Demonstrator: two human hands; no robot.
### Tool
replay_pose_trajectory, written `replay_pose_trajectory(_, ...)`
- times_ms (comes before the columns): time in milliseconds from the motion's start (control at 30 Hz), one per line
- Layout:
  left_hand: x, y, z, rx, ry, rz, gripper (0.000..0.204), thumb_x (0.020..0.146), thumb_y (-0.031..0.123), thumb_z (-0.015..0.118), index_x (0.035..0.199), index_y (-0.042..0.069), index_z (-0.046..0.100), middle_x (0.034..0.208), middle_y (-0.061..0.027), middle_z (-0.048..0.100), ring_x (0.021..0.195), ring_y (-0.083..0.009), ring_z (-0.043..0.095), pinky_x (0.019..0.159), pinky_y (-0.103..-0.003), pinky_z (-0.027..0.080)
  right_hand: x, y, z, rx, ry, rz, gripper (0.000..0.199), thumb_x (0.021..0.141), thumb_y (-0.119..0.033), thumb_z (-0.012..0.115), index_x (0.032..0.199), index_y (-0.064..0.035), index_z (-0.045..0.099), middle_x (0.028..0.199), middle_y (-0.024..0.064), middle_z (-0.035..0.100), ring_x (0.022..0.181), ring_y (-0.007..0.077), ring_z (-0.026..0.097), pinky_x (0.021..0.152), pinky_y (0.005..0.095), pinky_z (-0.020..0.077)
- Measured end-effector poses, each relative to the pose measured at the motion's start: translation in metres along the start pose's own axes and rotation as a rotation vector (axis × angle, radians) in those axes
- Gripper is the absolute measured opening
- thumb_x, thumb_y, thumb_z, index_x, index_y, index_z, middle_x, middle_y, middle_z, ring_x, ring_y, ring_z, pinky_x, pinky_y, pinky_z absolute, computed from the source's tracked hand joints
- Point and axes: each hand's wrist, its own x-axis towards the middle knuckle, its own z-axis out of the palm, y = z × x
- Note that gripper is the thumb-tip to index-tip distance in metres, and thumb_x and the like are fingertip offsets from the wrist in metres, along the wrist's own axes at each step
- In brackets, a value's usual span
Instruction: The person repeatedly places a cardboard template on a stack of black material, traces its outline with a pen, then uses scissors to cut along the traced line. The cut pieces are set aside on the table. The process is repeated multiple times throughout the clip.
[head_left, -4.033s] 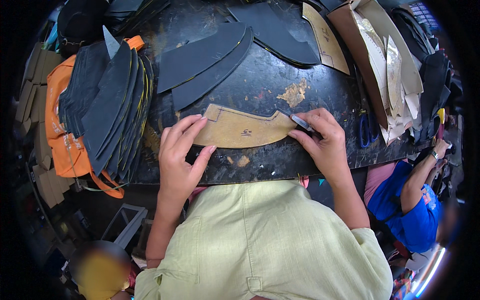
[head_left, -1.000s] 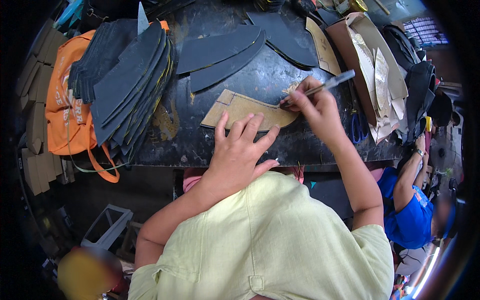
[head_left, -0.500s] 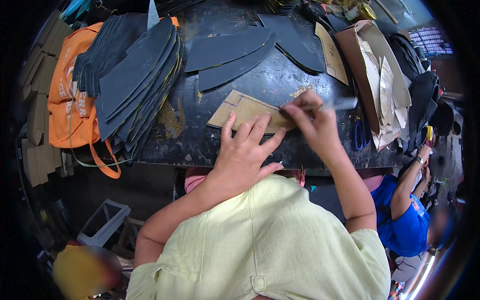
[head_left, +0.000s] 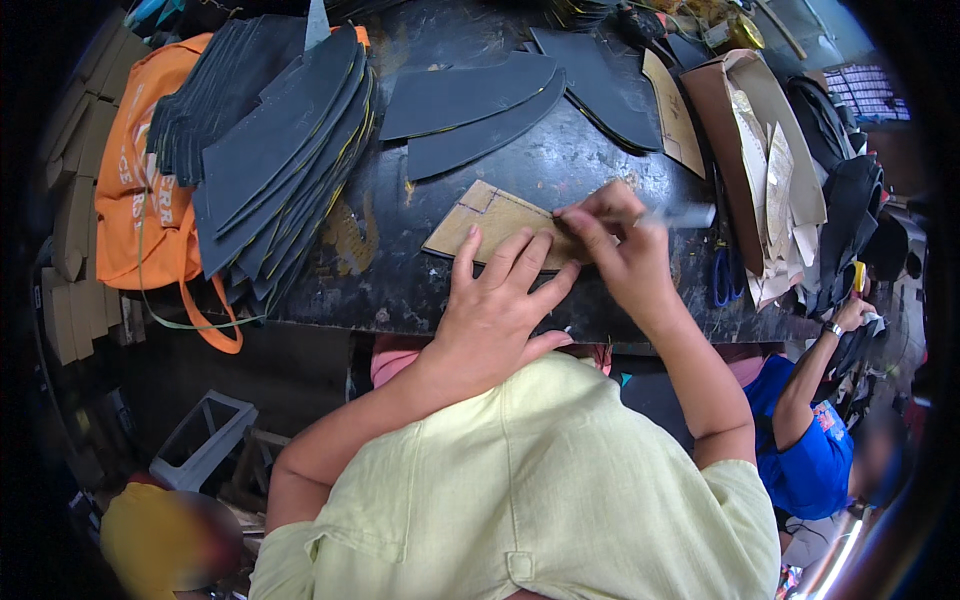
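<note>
The left hand (head_left: 497, 305) lies flat with its fingers spread, grasping nothing, palm pressing down the near end of a tan cardboard pattern (head_left: 480, 225) on the dark tabletop (head_left: 400, 270); its forearm comes up from the lower left across the pale green shirt (head_left: 540, 490). Just right of the pattern's near edge, the right hand (head_left: 620, 250) is clenched around a silvery pen (head_left: 680, 215), its fingertips bent down onto the pattern's right end, the wrist cocked and the forearm rising from the lower right. The pen is blurred, and its tip is hidden behind the fingers, so whether it touches the pattern cannot be told. The two hands cover much of the pattern, leaving its left corner and far edge in view. Left of the pattern, a thick stack of dark cut pieces (head_left: 280, 160) fans over the tabletop edge, partly covering an orange bag (head_left: 140, 200). Beyond the pattern lie two long dark curved pieces (head_left: 470, 110), and farther right another dark piece (head_left: 600, 90) beside a brown cardboard shape (head_left: 672, 115). Right of the pattern, blue-handled scissors (head_left: 725, 275) lie near an open box of pale cut sheets (head_left: 770, 170). A person in a blue shirt (head_left: 815, 450) sits below that, cut off by the rim.
</note>
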Motion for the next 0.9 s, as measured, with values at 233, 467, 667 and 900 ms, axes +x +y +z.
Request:
replay_pose_trajectory(233,0.0,-0.001,0.002,0.001,0.005,0.002,0.075,0.085,0.059,0.081,0.15,0.024,0.064,0.159,-0.0136,0.048,0.152,-0.0325,0.038,0.124,-0.068,0.021,0.002,-0.005,0.012,-0.061,-0.02,-0.139,0.018,0.11,-0.013,0.065,0.101,0.0017,0.059,0.099,0.0124,0.074,0.092,0.0189,0.078,0.081,0.03,0.0639)
replay_pose_trajectory(467,-0.001,-0.002,0.004,-0.013,0.018,0.002,0.077,0.085,0.06,0.082,0.15,0.024,0.063,0.16,-0.0148,0.048,0.155,-0.0357,0.034,0.123,-0.069,0.022,0.01,-0.006,0.015,0.079,0.049,0.003,0.016,0.106,-0.008,0.07,0.097,0.0022,0.061,0.094,0.0099,0.072,0.089,0.0181,0.076,0.078,0.0306,0.0617)
replay_pose_trajectory(667,-0.001,-0.002,0.004,-0.01,0.038,0.018,0.078,0.084,0.059,0.082,0.15,0.023,0.063,0.16,-0.016,0.047,0.155,-0.0359,0.034,0.123,-0.069,0.023,0.015,-0.005,0.022,0.241,0.079,0.139,0.016,0.105,-0.008,0.071,0.096,0.001,0.061,0.091,0.0095,0.072,0.087,0.0169,0.075,0.075,0.0295,0.0608)
replay_pose_trajectory(900,-0.001,-0.003,0.003,0.0,0.024,0.019,0.078,0.083,0.059,0.083,0.149,0.022,0.064,0.16,-0.0166,0.046,0.154,-0.0354,0.035,0.122,-0.069,0.023,0.023,-0.008,0.025,0.231,0.06,0.149,0.017,0.105,-0.009,0.069,0.097,0.0017,0.06,0.094,0.0105,0.073,0.089,0.0196,0.076,0.076,0.0328,0.062)
